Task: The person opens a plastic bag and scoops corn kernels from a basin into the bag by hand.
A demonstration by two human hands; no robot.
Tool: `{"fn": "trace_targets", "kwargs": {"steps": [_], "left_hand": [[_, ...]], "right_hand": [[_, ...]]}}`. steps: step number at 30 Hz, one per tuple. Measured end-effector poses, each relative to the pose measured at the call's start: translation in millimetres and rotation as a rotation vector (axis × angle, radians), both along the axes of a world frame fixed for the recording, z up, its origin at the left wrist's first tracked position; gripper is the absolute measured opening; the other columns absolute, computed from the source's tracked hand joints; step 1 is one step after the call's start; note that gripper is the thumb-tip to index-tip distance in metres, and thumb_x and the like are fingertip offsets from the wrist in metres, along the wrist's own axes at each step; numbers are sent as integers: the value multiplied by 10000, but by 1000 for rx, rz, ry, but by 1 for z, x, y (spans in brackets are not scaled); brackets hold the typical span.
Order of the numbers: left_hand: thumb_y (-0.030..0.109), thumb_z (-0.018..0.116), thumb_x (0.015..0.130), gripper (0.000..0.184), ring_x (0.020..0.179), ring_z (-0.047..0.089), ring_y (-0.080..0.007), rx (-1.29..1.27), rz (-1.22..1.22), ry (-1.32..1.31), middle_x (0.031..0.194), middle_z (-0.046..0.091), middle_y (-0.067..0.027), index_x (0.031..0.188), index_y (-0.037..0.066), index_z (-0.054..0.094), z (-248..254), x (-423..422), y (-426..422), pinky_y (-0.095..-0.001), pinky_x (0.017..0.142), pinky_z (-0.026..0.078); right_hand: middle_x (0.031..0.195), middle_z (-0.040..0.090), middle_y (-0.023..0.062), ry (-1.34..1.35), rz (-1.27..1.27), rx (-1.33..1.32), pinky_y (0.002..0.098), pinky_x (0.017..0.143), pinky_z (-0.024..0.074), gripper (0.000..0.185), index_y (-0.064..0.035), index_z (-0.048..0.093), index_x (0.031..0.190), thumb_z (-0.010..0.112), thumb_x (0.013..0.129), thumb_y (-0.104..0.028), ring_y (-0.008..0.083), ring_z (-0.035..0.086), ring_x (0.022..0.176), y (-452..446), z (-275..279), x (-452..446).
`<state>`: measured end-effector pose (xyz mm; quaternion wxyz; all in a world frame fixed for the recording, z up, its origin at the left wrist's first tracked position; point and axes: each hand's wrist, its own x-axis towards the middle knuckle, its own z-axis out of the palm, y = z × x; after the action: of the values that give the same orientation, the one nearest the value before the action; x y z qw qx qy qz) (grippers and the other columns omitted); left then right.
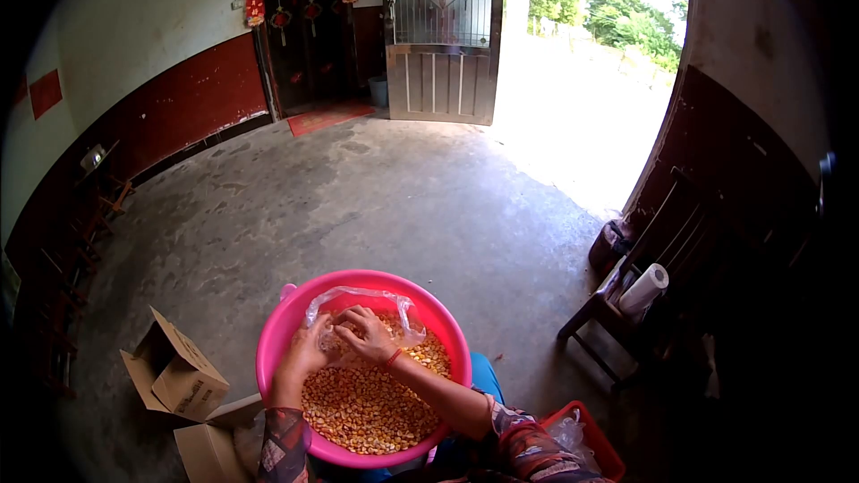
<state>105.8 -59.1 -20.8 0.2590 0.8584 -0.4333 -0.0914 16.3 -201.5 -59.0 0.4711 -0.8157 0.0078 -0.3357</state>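
A large pink basin (271, 376) holds a thick layer of yellow-orange corn kernels (371, 416). Over the kernels, toward the basin's far side, is a clear plastic bag (407, 317) with its rim spread out. My left hand (309, 349) grips the near left part of the bag, fingers bent. Close beside it, my right hand (367, 340), with a red band at the wrist, has its fingers curled on the bag too. The fingertips of both hands are partly hidden, and I cannot make out what lies inside the bag.
Open cardboard boxes (190, 385) stand left of the basin. At the lower right is a red container (599, 443) with clear plastic in it. A wooden chair (595, 309) bears a white paper roll (644, 288). Beyond the concrete floor (358, 206) a metal door (443, 80) stands ajar.
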Motion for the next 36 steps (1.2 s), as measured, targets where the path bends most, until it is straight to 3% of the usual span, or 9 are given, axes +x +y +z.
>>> {"fn": "trace_targets", "kwargs": {"steps": [7,12,18,21,22,26,29,31,36], "left_hand": [[150,710,630,631,1026,530,-384,-49,21,88,1157,511,-231,1225,154,500,-6,7,1,-430,864,444],[106,667,656,226,1008,519,-337,-419,60,-133,1095,510,-156,880,86,688,5,4,-4,-391,868,442],[112,680,623,130,898,545,-280,-548,3,-645,932,555,-121,749,97,655,49,-21,-10,-377,750,456],[228,770,588,262,756,547,-290,-430,-241,-551,822,568,-91,741,70,628,40,-23,-12,-388,701,454],[288,786,584,324,738,553,-282,-313,-312,-563,808,573,-88,745,56,626,29,-19,-13,-391,707,457],[396,759,612,399,892,540,-255,-337,-449,-295,877,580,-81,800,61,650,29,-24,-12,-380,816,422],[392,761,556,362,881,542,-251,-329,-424,-302,857,578,-63,754,109,652,25,-24,-10,-383,830,409],[315,746,605,293,924,526,-263,-138,-435,-283,884,575,-65,797,111,661,19,-21,-8,-382,833,411],[158,694,652,105,938,522,-255,-140,-320,-250,879,580,-37,744,115,669,1,-12,-6,-401,840,414]], "right_hand": [[1023,550,103,69,-123,-228,403,851,409,226,-83,605,940,603,754,-211,303,507,979,2,-16,3],[1030,529,114,245,-116,-398,452,876,374,212,-108,591,944,576,746,-182,320,479,1030,3,-24,3],[924,578,127,1,-144,-329,380,749,453,209,-70,605,908,587,700,-88,302,557,868,-10,-31,15],[864,584,132,-172,-167,-83,357,667,457,196,-40,603,873,540,695,13,300,564,769,-19,-17,19],[861,584,130,-184,-219,-203,354,654,452,194,-39,603,866,519,707,35,297,562,758,-24,-7,13],[871,559,134,-122,-326,-137,398,725,414,229,-43,598,864,466,716,72,314,532,832,-27,27,-6],[864,557,117,-150,-322,-101,377,746,398,184,-42,588,856,464,759,54,296,523,843,-32,19,-1],[867,555,112,-150,-304,-85,373,759,398,170,-39,585,856,463,775,48,291,519,857,-32,18,0],[871,553,116,-152,-280,-81,360,762,403,157,-24,578,855,465,777,52,283,522,859,-29,20,-1]]}}
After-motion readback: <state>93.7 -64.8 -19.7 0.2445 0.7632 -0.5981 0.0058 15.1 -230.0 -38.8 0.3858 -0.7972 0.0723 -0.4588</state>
